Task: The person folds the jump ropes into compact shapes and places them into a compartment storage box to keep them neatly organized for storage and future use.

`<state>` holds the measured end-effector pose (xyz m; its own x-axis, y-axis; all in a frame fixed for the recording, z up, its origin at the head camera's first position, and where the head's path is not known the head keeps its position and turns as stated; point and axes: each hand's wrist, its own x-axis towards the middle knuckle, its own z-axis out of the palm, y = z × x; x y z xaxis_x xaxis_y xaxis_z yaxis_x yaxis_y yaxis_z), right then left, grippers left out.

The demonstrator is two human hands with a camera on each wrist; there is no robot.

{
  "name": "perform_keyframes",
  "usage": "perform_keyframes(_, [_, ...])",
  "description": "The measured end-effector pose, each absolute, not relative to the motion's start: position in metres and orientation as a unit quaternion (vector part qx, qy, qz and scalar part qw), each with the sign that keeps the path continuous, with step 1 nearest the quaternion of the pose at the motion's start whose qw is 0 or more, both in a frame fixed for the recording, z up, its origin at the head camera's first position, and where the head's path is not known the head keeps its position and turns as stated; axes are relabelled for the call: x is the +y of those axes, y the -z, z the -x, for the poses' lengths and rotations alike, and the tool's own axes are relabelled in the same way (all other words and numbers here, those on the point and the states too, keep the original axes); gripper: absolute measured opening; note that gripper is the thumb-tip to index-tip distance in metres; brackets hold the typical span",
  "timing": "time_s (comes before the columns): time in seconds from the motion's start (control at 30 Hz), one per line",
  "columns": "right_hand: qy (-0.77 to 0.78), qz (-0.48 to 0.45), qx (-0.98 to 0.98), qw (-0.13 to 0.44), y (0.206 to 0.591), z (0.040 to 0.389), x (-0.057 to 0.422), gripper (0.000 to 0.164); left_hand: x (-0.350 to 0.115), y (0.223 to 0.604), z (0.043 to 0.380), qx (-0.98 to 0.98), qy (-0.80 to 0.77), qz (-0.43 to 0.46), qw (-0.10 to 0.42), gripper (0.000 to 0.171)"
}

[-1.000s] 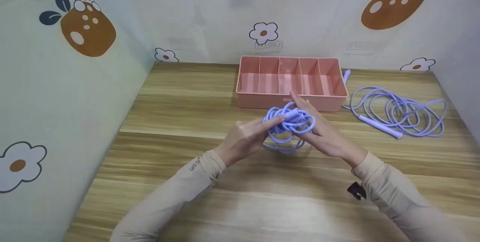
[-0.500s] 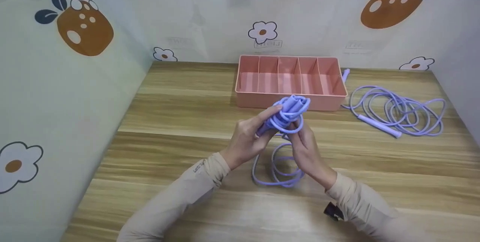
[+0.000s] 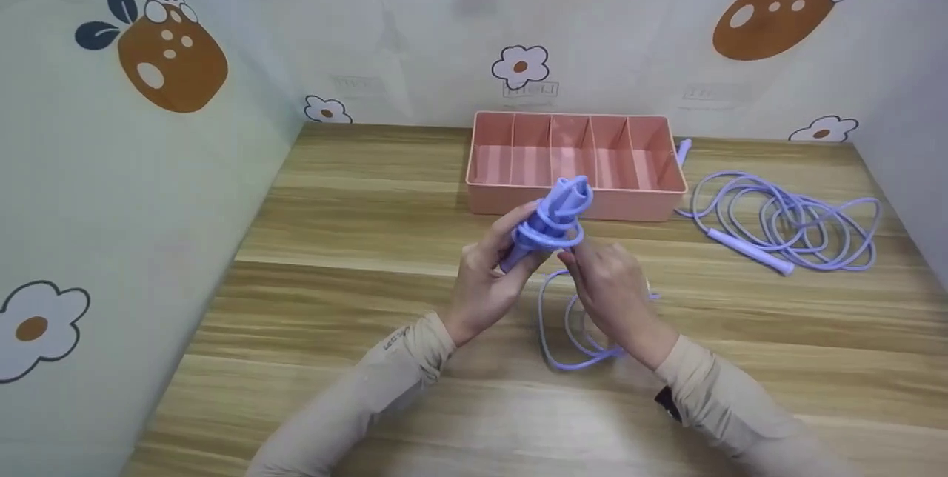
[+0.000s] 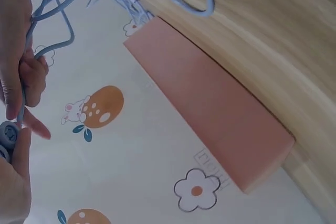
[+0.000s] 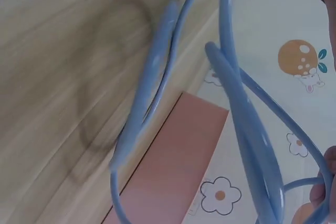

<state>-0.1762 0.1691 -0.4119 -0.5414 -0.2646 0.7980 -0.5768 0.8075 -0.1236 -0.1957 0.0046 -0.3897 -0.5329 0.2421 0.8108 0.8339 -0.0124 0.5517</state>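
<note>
Both handles of a blue-purple jump rope [image 3: 552, 214] lie together in my left hand [image 3: 485, 288], thumb and fingers gripping them, with turns of cord wound around them. Just right of and below them, my right hand [image 3: 618, 295] has its fingers curled on the rope's cord. In the left wrist view, the handle ends [image 4: 8, 136] show at the left edge, and the cord runs into the right hand [image 4: 16, 51]. Loose cord loops [image 3: 554, 358] hang below the right hand. Close to the right wrist camera, blurred cord loops [image 5: 247, 114] fill the middle.
Behind the hands stands a pink box [image 3: 503, 199] with several compartments, near the back wall. To its right a second jump rope [image 3: 752, 249] lies loosely coiled on the wooden table [image 3: 355, 240]. One of its handles [image 3: 683, 151] sits beside the box.
The right hand's open, spread fingers have curled onto the cord as it moved down. The handles have tilted more upright in the left hand, and the loose loops have dropped lower.
</note>
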Motion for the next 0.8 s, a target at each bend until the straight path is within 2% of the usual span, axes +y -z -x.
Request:
perform_keyframes(0.1, [-0.175, -0.257, -0.862, 0.4, 0.413, 0.175, 0.172, 0.042, 0.004, 0.392, 0.197, -0.648, 0.593, 0.395, 0.269, 0.046])
perform_keyframes(0.27, [-0.209, -0.273, -0.872, 0.349, 0.416, 0.168, 0.179, 0.045, 0.001, 0.395, 0.203, -0.657, 0.589, 0.351, 0.314, 0.049])
perform_keyframes(0.43, [-0.256, -0.278, -0.872, 0.311, 0.422, 0.161, 0.187, 0.035, -0.004, 0.393, 0.216, -0.654, 0.611, 0.293, 0.336, 0.048])
perform_keyframes(0.53, [-0.279, -0.277, -0.863, 0.319, 0.426, 0.157, 0.191, 0.031, -0.007, 0.392, 0.222, -0.667, 0.598, 0.264, 0.357, 0.048])
perform_keyframes(0.7, [-0.304, -0.283, -0.828, 0.376, 0.425, 0.155, 0.195, 0.029, -0.012, 0.394, 0.226, -0.718, 0.507, 0.259, 0.4, 0.049])
perform_keyframes(0.8, [-0.327, -0.29, -0.814, 0.382, 0.42, 0.155, 0.196, 0.025, -0.015, 0.394, 0.226, -0.729, 0.496, 0.257, 0.395, 0.049])
